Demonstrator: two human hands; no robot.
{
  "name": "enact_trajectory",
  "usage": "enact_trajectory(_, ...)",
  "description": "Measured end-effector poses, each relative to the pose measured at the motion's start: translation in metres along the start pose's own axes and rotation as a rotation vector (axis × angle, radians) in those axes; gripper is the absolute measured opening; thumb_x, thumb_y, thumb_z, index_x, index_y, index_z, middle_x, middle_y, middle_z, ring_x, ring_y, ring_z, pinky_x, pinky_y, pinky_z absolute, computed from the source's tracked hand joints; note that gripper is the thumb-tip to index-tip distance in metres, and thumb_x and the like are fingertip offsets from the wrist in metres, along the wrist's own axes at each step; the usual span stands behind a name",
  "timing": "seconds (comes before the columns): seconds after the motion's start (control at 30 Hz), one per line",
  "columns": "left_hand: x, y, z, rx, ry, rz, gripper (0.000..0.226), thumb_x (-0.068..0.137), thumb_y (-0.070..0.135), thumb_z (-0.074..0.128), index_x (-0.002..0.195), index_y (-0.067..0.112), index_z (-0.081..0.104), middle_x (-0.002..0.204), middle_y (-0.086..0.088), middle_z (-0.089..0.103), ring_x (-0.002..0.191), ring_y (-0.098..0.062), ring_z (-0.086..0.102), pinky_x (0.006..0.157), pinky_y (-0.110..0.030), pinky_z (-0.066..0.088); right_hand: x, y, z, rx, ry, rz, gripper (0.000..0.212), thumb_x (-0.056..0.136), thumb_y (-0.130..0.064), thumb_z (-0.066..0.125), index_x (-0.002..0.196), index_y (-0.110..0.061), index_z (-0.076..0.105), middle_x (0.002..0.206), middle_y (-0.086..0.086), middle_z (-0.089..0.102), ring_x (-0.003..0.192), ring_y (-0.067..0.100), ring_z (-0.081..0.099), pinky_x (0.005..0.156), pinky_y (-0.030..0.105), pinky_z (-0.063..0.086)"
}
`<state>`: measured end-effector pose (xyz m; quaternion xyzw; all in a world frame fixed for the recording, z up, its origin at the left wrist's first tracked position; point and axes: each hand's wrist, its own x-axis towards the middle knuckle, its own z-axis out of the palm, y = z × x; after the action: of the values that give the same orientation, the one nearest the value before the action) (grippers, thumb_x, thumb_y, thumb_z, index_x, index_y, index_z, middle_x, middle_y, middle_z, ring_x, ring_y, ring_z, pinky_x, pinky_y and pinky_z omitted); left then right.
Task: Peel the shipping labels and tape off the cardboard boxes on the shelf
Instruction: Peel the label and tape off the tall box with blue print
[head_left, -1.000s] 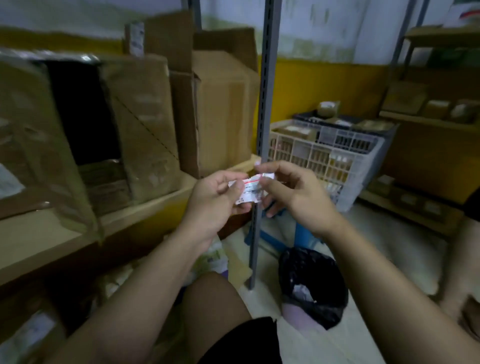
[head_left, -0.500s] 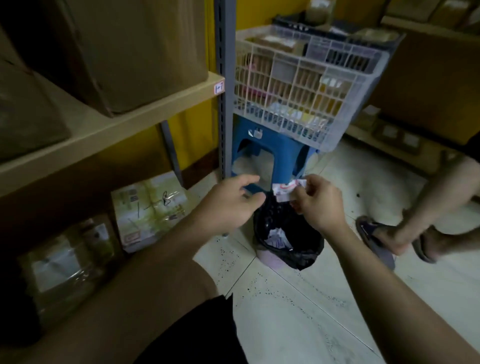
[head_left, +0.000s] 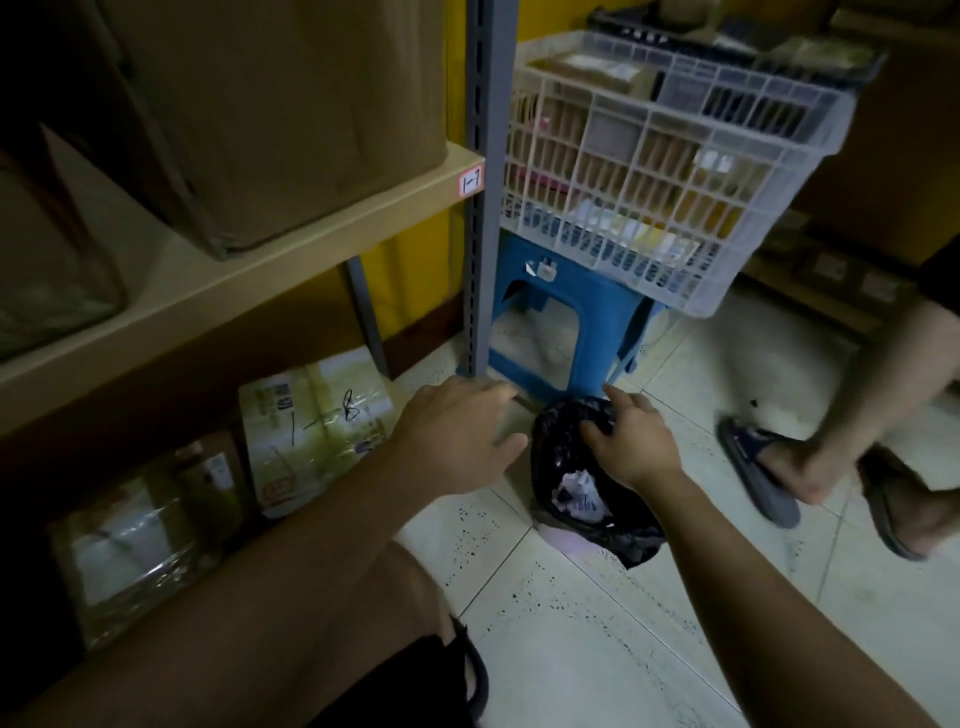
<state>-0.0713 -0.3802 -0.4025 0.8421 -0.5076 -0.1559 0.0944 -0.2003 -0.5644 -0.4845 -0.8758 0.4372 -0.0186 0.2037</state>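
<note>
My right hand (head_left: 626, 436) hovers over the mouth of a small bin lined with a black bag (head_left: 618, 525), fingers spread and holding nothing. Crumpled white labels (head_left: 579, 491) lie inside the bag. My left hand (head_left: 457, 434) floats just left of the bin, palm down, fingers loose and empty. A large cardboard box (head_left: 275, 114) stands on the beige shelf (head_left: 291, 254) at upper left. Below it on the floor sit a taped box marked "1-8" (head_left: 317, 421) and a plastic-wrapped parcel (head_left: 140, 530).
A grey shelf post (head_left: 480, 208) rises behind my hands. Behind the bin a blue stool (head_left: 566, 312) carries a white plastic basket (head_left: 670, 156) of packages. Another person's legs and sandalled feet (head_left: 763, 473) stand on the tiled floor at right.
My gaze dropped from the shelf to the floor bin. The folded label went from both hands to my right hand alone, and now that hand is empty over the bag.
</note>
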Motion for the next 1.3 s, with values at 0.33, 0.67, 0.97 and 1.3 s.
enact_trajectory(0.33, -0.094, 0.003, -0.097, 0.002, 0.256, -0.049, 0.054, 0.095, 0.051, 0.053, 0.142, 0.026, 0.046, 0.139, 0.006, 0.049, 0.128, -0.013, 0.043, 0.102, -0.032, 0.043, -0.087, -0.127, -0.107, -0.08, 0.257, -0.664, 0.064, 0.09, -0.048, 0.057, 0.147, -0.03, 0.036, 0.152, 0.003, 0.036, 0.139, 0.026, 0.034, 0.113, 0.045, 0.03)
enact_trajectory(0.67, -0.247, 0.045, -0.246, 0.542, 0.851, 0.141, 0.038, 0.092, 0.04, 0.045, 0.12, 0.021, 0.062, 0.122, 0.0, 0.062, 0.119, -0.022, 0.053, 0.095, -0.041, 0.045, -0.201, -0.243, -0.223, 0.225, 0.752, -1.084, 0.061, 0.087, -0.045, 0.056, 0.143, -0.025, 0.044, 0.14, -0.001, 0.048, 0.131, 0.017, 0.043, 0.106, 0.037, 0.038)
enact_trajectory(0.97, -0.375, -0.002, -0.318, 0.73, 0.918, -0.343, 0.052, 0.094, 0.052, 0.044, 0.142, 0.029, 0.042, 0.141, 0.005, 0.049, 0.135, -0.017, 0.038, 0.108, -0.033, 0.028, -0.281, -0.373, -0.249, 0.25, 0.692, -1.336, 0.066, 0.087, -0.049, 0.059, 0.146, -0.028, 0.039, 0.143, -0.002, 0.045, 0.132, 0.019, 0.04, 0.109, 0.039, 0.035)
enact_trajectory(1.3, -0.501, -0.086, -0.289, 0.602, 0.826, -0.757, 0.06, 0.092, 0.057, 0.05, 0.144, 0.03, 0.038, 0.142, 0.003, 0.046, 0.132, -0.02, 0.043, 0.104, -0.036, 0.04, -0.366, -0.488, -0.199, 0.252, 0.516, -1.608, 0.06, 0.09, -0.046, 0.053, 0.146, -0.029, 0.038, 0.148, -0.004, 0.037, 0.137, 0.016, 0.033, 0.11, 0.032, 0.029)
